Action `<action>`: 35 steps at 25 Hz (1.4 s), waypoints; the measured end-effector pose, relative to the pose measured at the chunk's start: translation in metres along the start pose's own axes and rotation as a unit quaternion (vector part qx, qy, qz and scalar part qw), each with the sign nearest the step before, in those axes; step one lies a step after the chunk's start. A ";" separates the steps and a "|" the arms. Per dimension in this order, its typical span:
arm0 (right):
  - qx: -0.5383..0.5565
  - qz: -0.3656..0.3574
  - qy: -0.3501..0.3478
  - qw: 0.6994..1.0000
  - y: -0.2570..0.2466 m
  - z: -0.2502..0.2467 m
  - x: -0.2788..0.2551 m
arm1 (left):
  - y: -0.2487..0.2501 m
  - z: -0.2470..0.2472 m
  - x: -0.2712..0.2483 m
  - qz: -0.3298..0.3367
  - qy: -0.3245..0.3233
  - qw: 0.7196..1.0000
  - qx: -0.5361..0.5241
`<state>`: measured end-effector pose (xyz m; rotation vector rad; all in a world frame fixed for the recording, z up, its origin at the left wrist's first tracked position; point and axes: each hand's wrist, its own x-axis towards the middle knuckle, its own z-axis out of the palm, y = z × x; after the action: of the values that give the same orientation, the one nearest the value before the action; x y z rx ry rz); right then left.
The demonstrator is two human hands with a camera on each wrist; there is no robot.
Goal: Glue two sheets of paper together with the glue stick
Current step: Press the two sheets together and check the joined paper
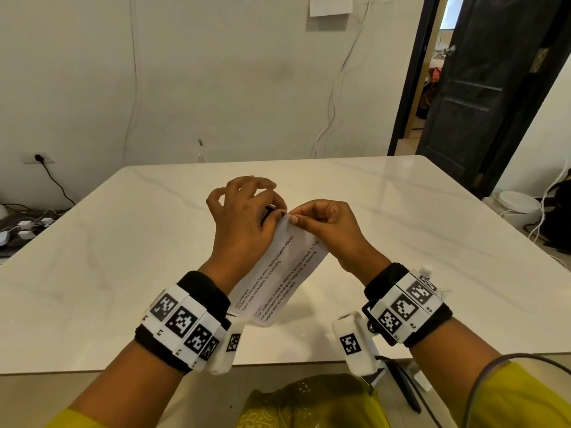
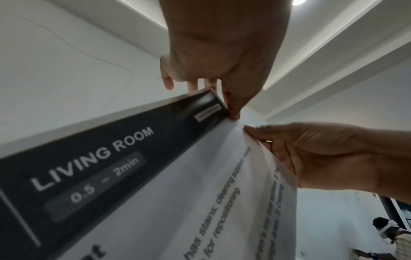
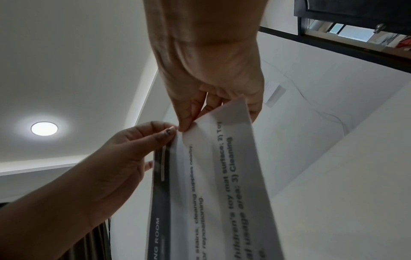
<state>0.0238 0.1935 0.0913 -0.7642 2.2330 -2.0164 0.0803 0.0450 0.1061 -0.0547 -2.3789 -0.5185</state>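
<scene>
I hold the printed sheets [image 1: 278,273] upright over the marble table [image 1: 401,211], their lower edge close to the tabletop or resting on it, I cannot tell which, and both of my hands meet at the top corner. My left hand [image 1: 244,217] pinches the corner on the side with the dark "LIVING ROOM" header band [image 2: 93,161], thumb and forefinger closed on it while the other fingers fan loosely. My right hand [image 1: 324,230] pinches the same corner just beside it, fingertips [image 3: 184,126] nipped on the white edge, the rest curled in. I judge this to be the step of squaring up or pressing the corner where the two sheets meet; in the wrist views a thin white layer seems to lie over the printed one, though I cannot say whether they are already stuck. To do it well I should keep both pinches close together, keep the edges flush, and press outward from the corner so no bubble or skew sets in. No glue stick is visible anywhere in these views.
</scene>
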 end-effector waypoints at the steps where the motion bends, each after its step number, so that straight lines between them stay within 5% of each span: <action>1: 0.002 0.003 0.000 1.000 0.001 -0.002 0.000 | -0.001 -0.001 0.000 -0.012 0.006 1.000 -0.006; 13: 0.053 0.038 0.031 0.997 0.007 -0.007 0.004 | -0.011 -0.009 -0.004 -0.124 0.056 0.991 -0.013; 17: 0.026 -0.008 0.014 1.000 0.001 0.002 0.002 | 0.003 -0.009 -0.001 -0.054 -0.024 0.996 0.062; 20: 0.025 -0.034 0.019 0.999 -0.003 0.007 0.001 | 0.008 -0.010 0.001 -0.061 -0.099 0.989 0.091; 27: 0.050 -0.048 0.038 0.997 -0.005 0.005 0.001 | 0.006 -0.008 -0.001 -0.102 -0.093 0.987 -0.079; 35: 0.064 -0.054 0.022 0.996 -0.006 0.003 0.000 | 0.003 -0.006 -0.001 -0.107 -0.100 0.983 -0.106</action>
<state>0.0265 0.1900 0.0961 -0.8532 2.1018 -2.2225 0.0851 0.0454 0.1106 0.0568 -2.5302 -0.9066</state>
